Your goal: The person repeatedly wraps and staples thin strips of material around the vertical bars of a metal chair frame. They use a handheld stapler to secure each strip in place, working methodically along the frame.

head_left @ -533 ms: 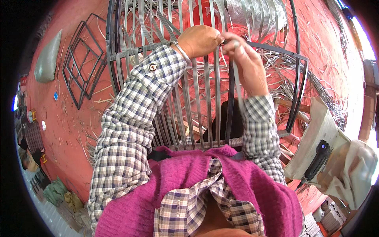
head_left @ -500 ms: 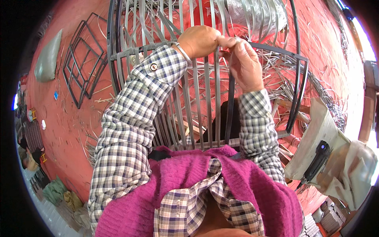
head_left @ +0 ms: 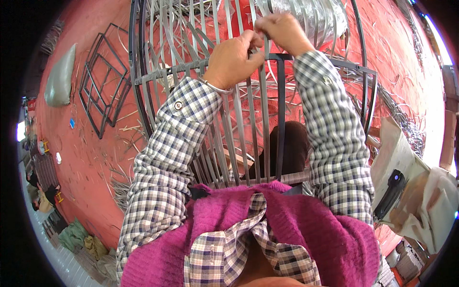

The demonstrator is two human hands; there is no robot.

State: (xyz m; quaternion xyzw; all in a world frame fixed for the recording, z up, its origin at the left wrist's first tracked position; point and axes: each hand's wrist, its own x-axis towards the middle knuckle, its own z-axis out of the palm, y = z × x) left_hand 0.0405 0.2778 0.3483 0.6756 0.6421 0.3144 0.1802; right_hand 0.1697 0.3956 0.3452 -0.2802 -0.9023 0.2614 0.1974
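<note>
A dark metal frame (head_left: pixel 281 110) stands in front of me, strung lengthwise with several flat grey strips (head_left: pixel 265 129). Grey strip is wound tightly round the left part of its crossbar (head_left: pixel 184 67); the right part is bare. My left hand (head_left: pixel 233 60) is closed over the crossbar near the middle, pinching a grey strip at its fingertips. Just above and to the right, my right hand (head_left: pixel 283 31) is closed too, its bent fingers on a strip beyond the crossbar. What lies between the fingertips is partly hidden.
Loose strip offcuts (head_left: pixel 392 107) litter the red floor. At the left lie another dark metal frame (head_left: pixel 103 79) and a wrapped grey bundle (head_left: pixel 61 76). Clear plastic wrap (head_left: pixel 315 19) is beyond the strips. A black-handled tool (head_left: pixel 391 191) rests on a pale board at my right.
My right hand has risen from beneath the crossbar to above it, turning its back upward. My left hand has moved slightly down, off the spot where both hands met.
</note>
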